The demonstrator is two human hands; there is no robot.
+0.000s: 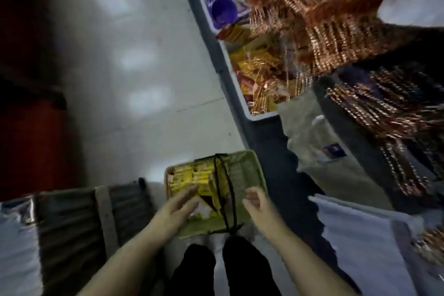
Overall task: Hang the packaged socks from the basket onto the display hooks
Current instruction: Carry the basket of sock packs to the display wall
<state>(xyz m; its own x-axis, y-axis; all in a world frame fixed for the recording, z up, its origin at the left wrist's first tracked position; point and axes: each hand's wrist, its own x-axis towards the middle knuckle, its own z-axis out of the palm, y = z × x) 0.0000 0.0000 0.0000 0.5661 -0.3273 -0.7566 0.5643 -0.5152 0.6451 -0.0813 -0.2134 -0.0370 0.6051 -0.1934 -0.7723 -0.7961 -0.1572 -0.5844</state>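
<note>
A pale green basket (249, 168) with black handles stands on the floor in front of my feet. Several yellow sock packages (189, 176) lie stacked in its left half. My left hand (179, 206) reaches over the near left side of the basket with straight fingers lying on the packages. My right hand (254, 202) hovers over the bare right half of the basket, fingers loosely curled, holding nothing. Rows of packaged goods hang on display hooks (319, 38) at the upper right; the view is blurred.
A white bin of yellow and orange packets (259, 74) and a bin of purple items (223, 7) line the shelf base on the right. A dark corrugated box (79, 221) stands at the left. Grey floor stretches ahead. More hanging packs (394, 118) at the right.
</note>
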